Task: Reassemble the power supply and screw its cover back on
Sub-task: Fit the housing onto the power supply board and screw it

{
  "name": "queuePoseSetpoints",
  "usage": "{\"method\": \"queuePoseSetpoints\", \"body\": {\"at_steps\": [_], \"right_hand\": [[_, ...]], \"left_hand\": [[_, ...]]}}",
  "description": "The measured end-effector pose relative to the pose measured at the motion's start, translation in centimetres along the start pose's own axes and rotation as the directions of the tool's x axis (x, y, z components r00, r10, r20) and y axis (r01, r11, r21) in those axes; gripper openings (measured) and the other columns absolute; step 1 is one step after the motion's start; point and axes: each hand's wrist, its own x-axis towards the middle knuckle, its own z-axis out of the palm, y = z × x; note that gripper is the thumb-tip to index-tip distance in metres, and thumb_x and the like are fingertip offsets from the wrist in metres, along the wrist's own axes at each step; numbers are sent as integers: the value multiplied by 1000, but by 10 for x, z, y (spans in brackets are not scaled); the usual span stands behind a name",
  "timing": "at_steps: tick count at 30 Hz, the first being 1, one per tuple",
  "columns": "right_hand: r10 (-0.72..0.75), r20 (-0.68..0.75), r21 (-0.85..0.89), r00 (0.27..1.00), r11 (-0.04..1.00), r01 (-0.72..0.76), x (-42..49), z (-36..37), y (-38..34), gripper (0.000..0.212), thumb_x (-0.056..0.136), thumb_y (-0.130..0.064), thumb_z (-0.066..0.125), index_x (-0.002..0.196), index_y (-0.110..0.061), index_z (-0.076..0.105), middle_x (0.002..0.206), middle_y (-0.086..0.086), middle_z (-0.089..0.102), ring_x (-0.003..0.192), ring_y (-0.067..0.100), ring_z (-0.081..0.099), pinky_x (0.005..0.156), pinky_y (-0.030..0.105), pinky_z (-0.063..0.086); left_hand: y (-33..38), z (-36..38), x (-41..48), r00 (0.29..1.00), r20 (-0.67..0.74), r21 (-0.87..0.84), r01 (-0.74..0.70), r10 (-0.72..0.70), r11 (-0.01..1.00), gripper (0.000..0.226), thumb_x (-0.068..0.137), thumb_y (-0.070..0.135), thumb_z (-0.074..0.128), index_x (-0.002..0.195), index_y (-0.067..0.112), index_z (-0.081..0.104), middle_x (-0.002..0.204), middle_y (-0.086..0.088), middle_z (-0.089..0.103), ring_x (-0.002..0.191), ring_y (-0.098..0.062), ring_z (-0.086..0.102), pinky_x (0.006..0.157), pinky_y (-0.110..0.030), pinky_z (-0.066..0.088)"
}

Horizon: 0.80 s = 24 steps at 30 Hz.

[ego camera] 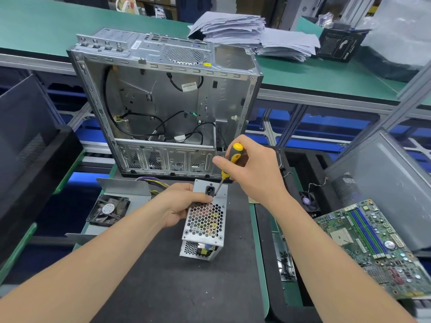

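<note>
On the counter, just ahead of me, the power supply rests long axis fore-aft. My left hand grips its left side; my right hand grasps the screwdriver, tip slanting down-left onto the far end.
</note>
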Motion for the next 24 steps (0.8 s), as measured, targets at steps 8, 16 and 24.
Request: {"method": "queuePoseSetpoints", "body": {"at_steps": [8, 16, 24], "right_hand": [[14, 5, 37, 1000, 999, -14, -2, -2, 1, 32, 91, -48, 79, 88, -22, 61, 72, -7, 67, 70, 16, 70, 67, 43, 61], [6, 11, 53, 1000, 999, -7, -4, 2, 1, 31, 91, -48, 79, 88, -24, 61, 71, -5, 68, 69, 17, 70, 66, 43, 59], [-15, 9, 35, 1000, 999, 15, -5, 5, 1, 30, 92, -49, 78, 89, -24, 62, 72, -7, 67, 70, 16, 68, 67, 40, 58]], "left_hand": [[3, -14, -3, 994, 106, -67, 21, -14, 998, 7, 97, -3, 62, 97, 1, 68, 99, -18, 77, 85, -24, 76, 76, -39, 64], [4, -13, -2, 999, 22, -78, 48, -47, 996, 8, 94, -7, 64, 99, -3, 68, 90, -19, 74, 75, -24, 74, 68, -37, 65], [6, -13, -5, 996, 76, -25, 46, -44, 999, 11, 100, -2, 59, 105, 1, 68, 103, -17, 75, 83, -22, 74, 71, -36, 64]]}}
